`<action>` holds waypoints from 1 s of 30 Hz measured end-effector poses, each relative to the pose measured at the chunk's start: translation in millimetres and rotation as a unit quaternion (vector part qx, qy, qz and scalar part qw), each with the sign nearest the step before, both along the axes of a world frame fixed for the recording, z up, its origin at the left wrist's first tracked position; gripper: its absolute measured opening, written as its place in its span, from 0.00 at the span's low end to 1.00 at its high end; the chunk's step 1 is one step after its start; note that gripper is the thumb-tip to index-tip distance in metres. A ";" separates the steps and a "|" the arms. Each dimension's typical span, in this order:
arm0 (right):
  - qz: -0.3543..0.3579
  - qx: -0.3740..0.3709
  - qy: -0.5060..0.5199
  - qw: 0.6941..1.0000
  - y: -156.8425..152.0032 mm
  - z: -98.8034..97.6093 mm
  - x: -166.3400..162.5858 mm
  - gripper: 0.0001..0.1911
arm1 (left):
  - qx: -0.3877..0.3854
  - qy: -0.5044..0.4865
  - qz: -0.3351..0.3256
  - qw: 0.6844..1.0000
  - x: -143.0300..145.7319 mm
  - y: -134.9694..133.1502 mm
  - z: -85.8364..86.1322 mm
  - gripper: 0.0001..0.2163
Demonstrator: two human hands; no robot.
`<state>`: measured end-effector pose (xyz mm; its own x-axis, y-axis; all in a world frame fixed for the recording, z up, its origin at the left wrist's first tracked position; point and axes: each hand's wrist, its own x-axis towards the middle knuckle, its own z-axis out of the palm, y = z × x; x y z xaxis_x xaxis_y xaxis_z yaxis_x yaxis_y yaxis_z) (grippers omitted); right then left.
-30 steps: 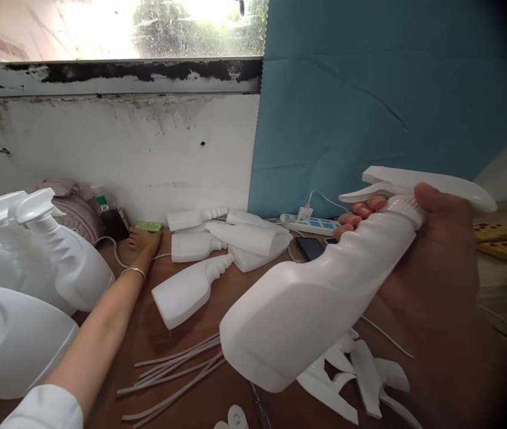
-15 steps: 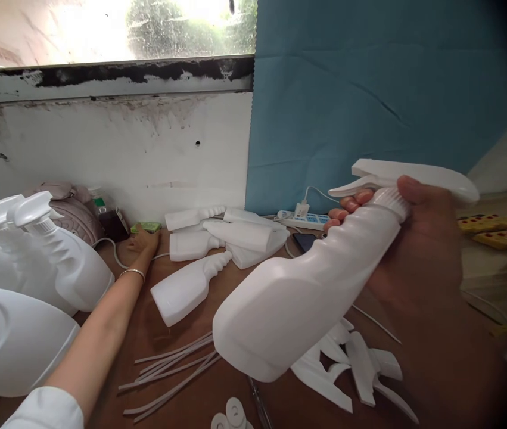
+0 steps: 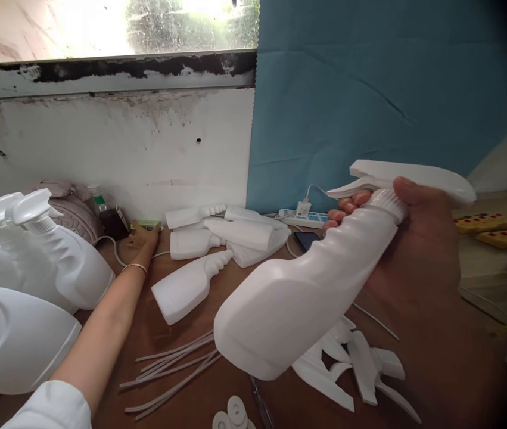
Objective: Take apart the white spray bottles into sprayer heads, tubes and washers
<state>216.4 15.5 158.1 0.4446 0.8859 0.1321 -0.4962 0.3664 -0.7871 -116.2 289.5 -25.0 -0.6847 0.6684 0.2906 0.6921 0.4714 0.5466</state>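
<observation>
The white plastic spray bottle [image 3: 307, 298] was grasped by the right hand [image 3: 427, 238]; the left hand [image 3: 143, 239], grip unclear, lay near the worktop's [image 3: 146, 330] back edge.

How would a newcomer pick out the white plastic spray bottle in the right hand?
Find the large blue fabric-like sheet at the back. Below it, the right hand grips a tilted white plastic spray bottle by its neck. Among the neighbouring white bottles, only this one is held.
</observation>
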 end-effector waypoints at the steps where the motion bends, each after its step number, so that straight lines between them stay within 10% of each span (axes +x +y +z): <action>1: -0.001 0.000 -0.001 1.000 0.3 -0.1 -0.1 0.14 | -0.001 0.000 0.000 1.000 -0.2 0.4 -0.2 0.38; 30: 0.032 0.025 -0.049 0.998 -6.7 -4.8 -4.9 0.13 | -0.048 0.047 -0.060 0.996 10.1 -7.7 5.1 0.26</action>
<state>211.5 8.8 153.3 0.3691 0.9035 0.2176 -0.4412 0.3764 -0.8146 -106.2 281.8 -19.9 -0.5711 0.7712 0.2812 0.7925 0.4289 0.4335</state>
